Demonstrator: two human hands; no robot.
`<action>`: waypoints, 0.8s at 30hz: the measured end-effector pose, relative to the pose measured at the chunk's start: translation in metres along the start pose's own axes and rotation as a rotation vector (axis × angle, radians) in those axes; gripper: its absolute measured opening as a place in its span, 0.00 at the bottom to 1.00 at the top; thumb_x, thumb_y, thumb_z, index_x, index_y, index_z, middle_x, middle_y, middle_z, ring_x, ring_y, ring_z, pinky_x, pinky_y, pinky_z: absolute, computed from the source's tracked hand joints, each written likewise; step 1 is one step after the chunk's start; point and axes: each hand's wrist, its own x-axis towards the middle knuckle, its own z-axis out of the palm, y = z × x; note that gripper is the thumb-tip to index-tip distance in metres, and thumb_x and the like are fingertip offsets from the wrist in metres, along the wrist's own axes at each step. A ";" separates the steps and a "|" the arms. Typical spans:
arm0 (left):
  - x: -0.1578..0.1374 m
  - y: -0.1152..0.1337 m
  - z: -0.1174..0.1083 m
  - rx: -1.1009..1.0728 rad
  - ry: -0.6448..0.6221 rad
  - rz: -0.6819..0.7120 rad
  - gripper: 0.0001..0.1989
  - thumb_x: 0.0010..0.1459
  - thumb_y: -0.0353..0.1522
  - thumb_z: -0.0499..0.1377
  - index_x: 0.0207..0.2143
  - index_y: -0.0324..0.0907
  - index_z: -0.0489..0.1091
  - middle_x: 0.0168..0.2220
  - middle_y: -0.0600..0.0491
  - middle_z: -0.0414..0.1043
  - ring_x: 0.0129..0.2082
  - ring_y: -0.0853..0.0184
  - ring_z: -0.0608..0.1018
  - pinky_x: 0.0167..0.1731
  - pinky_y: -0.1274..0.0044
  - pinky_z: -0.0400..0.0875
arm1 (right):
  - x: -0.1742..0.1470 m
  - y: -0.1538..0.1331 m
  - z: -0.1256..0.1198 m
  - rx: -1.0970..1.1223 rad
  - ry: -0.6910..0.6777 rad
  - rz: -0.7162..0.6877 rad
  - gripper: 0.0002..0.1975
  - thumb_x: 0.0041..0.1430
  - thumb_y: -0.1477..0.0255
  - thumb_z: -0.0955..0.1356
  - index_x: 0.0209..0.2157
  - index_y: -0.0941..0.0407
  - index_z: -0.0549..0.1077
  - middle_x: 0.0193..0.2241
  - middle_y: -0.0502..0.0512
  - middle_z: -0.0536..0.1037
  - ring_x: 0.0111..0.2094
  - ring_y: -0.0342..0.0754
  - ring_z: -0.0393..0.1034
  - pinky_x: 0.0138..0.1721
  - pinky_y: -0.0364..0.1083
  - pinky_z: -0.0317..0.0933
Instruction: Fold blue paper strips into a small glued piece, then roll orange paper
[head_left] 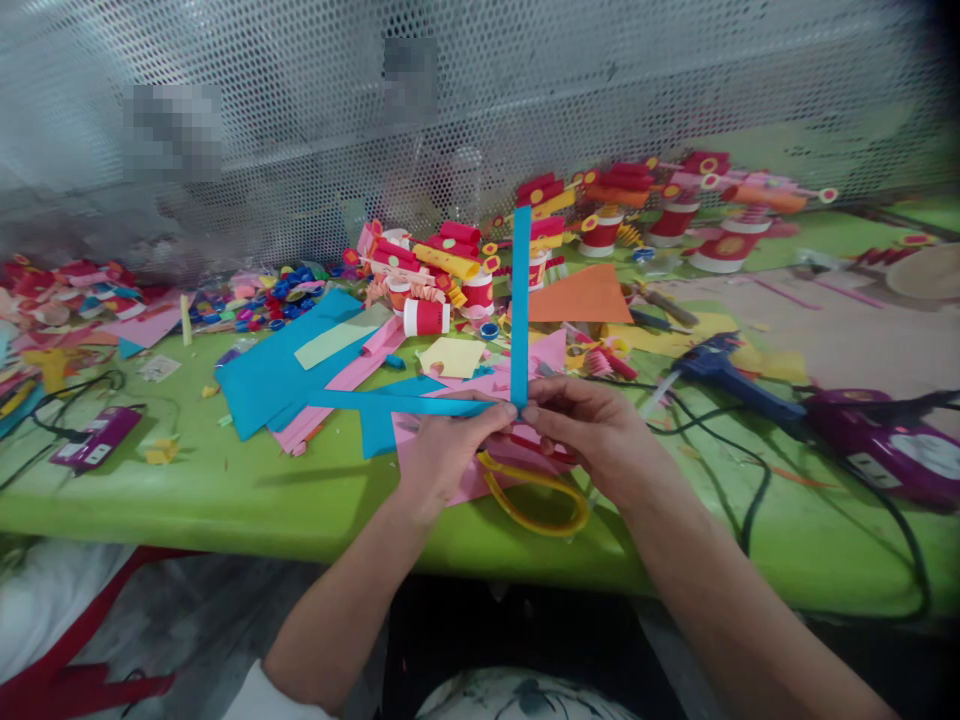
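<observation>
1. Pinching closes both hands on the blue paper strip: the left hand grips it between thumb and fingers, and the right hand nips the same corner with its fingertips.
2. The paper is held above the green table, in front of the body, with 1 arm standing upright and 1 running out to the left, roughly at a right angle. Whether this is 1 folded piece or 2 pieces meeting, I cannot tell.
3. The step in hand looks like lining up or creasing that corner.
4. My judgement is that the next move calls for the left pinch to hold the corner square while the right fingertips press or fold the upright arm over.
5. Just below the hands is a yellow handle loop, probably of scissors; whether a finger is hooked on it is unclear.
6. A blue glue gun lies off to the right, untouched.
</observation>
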 end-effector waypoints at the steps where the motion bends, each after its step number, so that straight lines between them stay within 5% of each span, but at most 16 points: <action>1: 0.000 0.000 0.000 -0.004 0.003 0.000 0.09 0.48 0.36 0.72 0.30 0.42 0.80 0.29 0.52 0.79 0.31 0.66 0.78 0.36 0.73 0.74 | 0.000 0.000 0.000 -0.001 0.006 0.000 0.14 0.43 0.67 0.81 0.34 0.53 0.82 0.18 0.45 0.74 0.16 0.38 0.62 0.14 0.39 0.55; 10: -0.001 0.012 0.005 -0.232 -0.071 -0.138 0.11 0.48 0.37 0.70 0.29 0.39 0.77 0.27 0.52 0.78 0.27 0.66 0.79 0.33 0.74 0.73 | 0.003 -0.001 0.001 0.079 0.046 0.031 0.13 0.38 0.70 0.82 0.30 0.54 0.83 0.25 0.48 0.79 0.18 0.37 0.64 0.17 0.40 0.58; 20: -0.003 0.006 0.005 -0.106 -0.141 0.016 0.10 0.48 0.31 0.71 0.35 0.40 0.79 0.34 0.51 0.81 0.36 0.64 0.81 0.42 0.71 0.75 | 0.004 0.003 -0.003 0.131 0.030 0.057 0.13 0.41 0.71 0.81 0.32 0.53 0.83 0.21 0.47 0.78 0.17 0.38 0.64 0.15 0.39 0.55; 24: -0.003 0.009 0.008 -0.174 -0.133 -0.048 0.09 0.48 0.32 0.70 0.33 0.39 0.78 0.31 0.51 0.80 0.32 0.64 0.82 0.39 0.71 0.76 | 0.006 0.004 -0.004 0.153 0.024 0.080 0.14 0.40 0.71 0.82 0.31 0.54 0.83 0.25 0.48 0.81 0.21 0.39 0.70 0.22 0.39 0.64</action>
